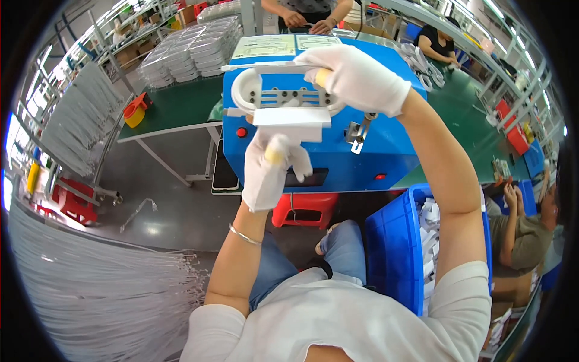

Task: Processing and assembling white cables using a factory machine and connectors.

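Note:
A blue machine (368, 145) stands before me, with a metal fixture (289, 95) on its face. A white loop of cable or tubing (244, 89) curves around the fixture's left end. My right hand (362, 78), in a white glove with a yellow finger cover, is closed at the loop's upper right; its fingertips press on the white part there. Below the fixture, my left hand (270, 169), gloved likewise, is closed at the underside of a white flat folded strip (292, 117). Part of the fixture is hidden behind that strip.
A blue bin (395, 247) of white scraps stands by my right leg, a red stool (304, 208) under the machine. Bundled clear cables (108, 277) hang at lower left. Clear trays (193, 51) are stacked on the green table (175, 108). Other people work beyond and at right.

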`<state>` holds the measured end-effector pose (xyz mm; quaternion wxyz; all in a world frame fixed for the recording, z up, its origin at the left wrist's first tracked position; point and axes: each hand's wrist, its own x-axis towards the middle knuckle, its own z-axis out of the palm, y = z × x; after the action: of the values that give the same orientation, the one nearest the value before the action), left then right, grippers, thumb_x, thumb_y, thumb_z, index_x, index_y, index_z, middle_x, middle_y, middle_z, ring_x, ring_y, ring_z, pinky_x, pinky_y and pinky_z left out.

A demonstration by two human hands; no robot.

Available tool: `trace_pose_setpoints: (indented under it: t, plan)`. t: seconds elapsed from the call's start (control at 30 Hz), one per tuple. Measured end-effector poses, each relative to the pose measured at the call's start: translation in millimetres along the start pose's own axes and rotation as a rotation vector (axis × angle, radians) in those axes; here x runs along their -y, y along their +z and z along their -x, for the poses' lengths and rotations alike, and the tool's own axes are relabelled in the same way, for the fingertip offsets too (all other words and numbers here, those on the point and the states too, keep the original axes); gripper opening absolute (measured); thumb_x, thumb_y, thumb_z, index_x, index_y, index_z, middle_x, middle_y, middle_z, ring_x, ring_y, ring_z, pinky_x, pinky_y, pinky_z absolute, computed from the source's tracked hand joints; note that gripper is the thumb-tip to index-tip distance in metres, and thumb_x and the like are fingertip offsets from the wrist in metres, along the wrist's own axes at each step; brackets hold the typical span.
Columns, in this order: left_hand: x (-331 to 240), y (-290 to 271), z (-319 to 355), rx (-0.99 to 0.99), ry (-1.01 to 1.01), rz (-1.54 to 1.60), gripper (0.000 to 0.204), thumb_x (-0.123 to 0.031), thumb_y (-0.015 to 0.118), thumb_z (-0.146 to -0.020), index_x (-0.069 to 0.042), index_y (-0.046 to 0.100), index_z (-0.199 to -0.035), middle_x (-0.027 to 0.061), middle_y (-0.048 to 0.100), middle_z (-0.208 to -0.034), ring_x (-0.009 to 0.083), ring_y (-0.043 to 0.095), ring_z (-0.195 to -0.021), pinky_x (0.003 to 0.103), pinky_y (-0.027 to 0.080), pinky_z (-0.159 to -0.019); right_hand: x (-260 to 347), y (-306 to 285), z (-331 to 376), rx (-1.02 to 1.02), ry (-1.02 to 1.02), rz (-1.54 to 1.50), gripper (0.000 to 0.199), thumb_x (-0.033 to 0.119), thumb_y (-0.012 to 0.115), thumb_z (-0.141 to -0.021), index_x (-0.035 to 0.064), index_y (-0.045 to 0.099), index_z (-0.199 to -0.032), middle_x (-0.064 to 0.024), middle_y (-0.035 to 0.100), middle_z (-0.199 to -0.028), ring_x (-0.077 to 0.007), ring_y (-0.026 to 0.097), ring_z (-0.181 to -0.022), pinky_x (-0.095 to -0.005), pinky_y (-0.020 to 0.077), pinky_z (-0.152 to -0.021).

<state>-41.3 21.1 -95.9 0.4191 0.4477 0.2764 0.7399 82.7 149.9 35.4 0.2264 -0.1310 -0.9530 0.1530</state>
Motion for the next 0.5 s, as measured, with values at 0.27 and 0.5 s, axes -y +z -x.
trace_pose_setpoints:
  t: [0.27, 0.5]
  plan:
    - [-26.0, 28.9, 4.7, -0.106, 0.08, -0.039, 0.069, -0.037, 0.068, -0.081, 0.01, 0.043, -0.124, 0.0157, 0.061, -0.091, 0.0141, 0.056, -0.059, 0.023, 0.042, -0.044, 17.3, 2.3, 2.2, -0.095, -0.16, 0.228, 0.022, 0.006, 0.057, -0.083, 0.0, 0.062, -0.103, -0.0176, 0.064, -0.086, -0.0298, 0.062, -0.075, -0.0337, 0.0501, -0.066]
    - [-30.1, 14.6, 3.9, 0.114, -0.021, -0.451, 0.12, -0.061, 0.076, -0.061, 0.008, 0.02, -0.141, 0.0246, 0.048, -0.129, 0.0127, 0.052, -0.057, 0.02, 0.04, -0.046, -80.6, -87.1, 68.5, -0.546, 0.498, -0.595, 0.019, 0.016, 0.051, -0.09, 0.0037, 0.065, -0.086, -0.0017, 0.058, -0.07, -0.0088, 0.05, -0.054, -0.0219, 0.0362, -0.044]
